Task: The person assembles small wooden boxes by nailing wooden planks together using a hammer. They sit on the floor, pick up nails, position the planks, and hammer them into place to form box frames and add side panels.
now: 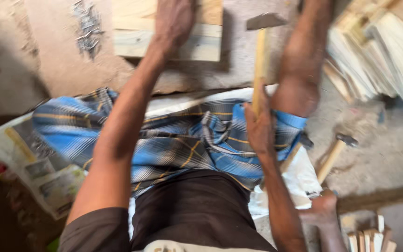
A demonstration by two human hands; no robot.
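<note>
Blue plaid cloth — pale wooden board.

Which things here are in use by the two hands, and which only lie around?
In use:
left hand on pale wooden board piece
right hand holding wooden-handled steel hammer

Lying about:
second wooden-handled hammer
heap of small grey nails
stack of pale wooden boards
spread newspaper

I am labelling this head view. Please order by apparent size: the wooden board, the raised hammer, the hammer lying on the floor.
1. wooden board, partly cut off
2. raised hammer
3. hammer lying on the floor, partly hidden, so 2 and 3 are unsure
</note>
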